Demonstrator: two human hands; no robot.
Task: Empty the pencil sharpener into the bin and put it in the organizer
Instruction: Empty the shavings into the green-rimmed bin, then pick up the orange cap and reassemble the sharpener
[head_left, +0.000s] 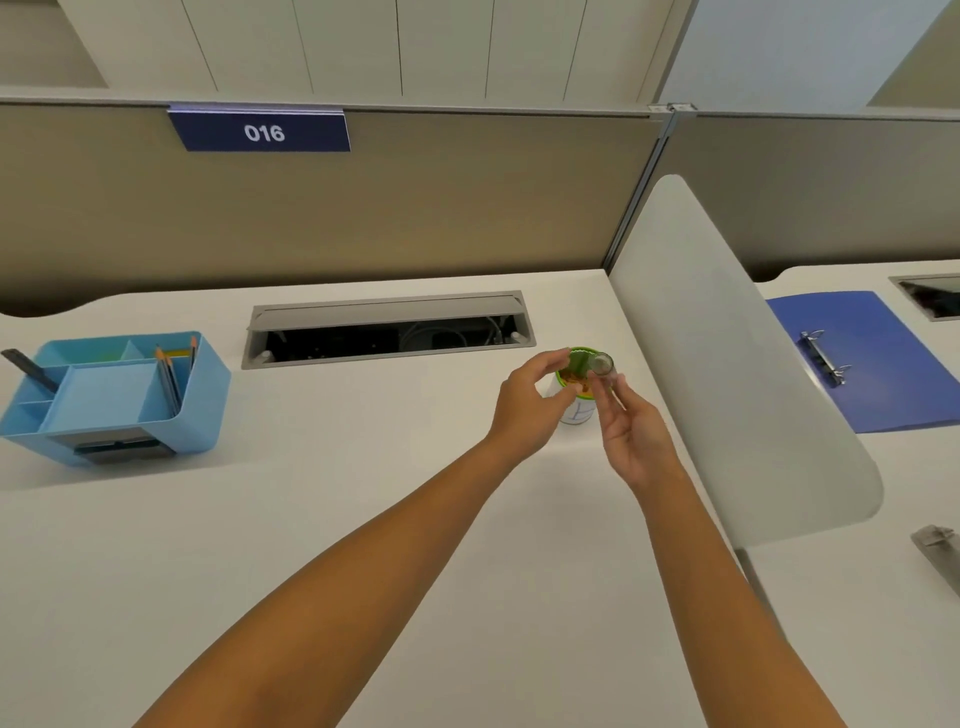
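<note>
Two bare forearms reach up from the bottom of the frame across the white desk (322, 519). Right of centre, the left hand (527, 402) pinches the green sharpener part (577, 359) between thumb and fingers, while the right hand (631, 426) holds the clear shavings cup (602, 364) in its fingertips — both poised right over the small bin (581, 410), a white tub with a green rim and brown shavings showing inside. At the left edge sits the blue organizer (202, 395), well apart from the hands, with pencils (169, 376) standing in one compartment. Behind the bin lies an open cable hatch (387, 330) — and above it, upper left, a partition sign (262, 132) reads 016. A blue binder (872, 358) lies at far right.
</note>
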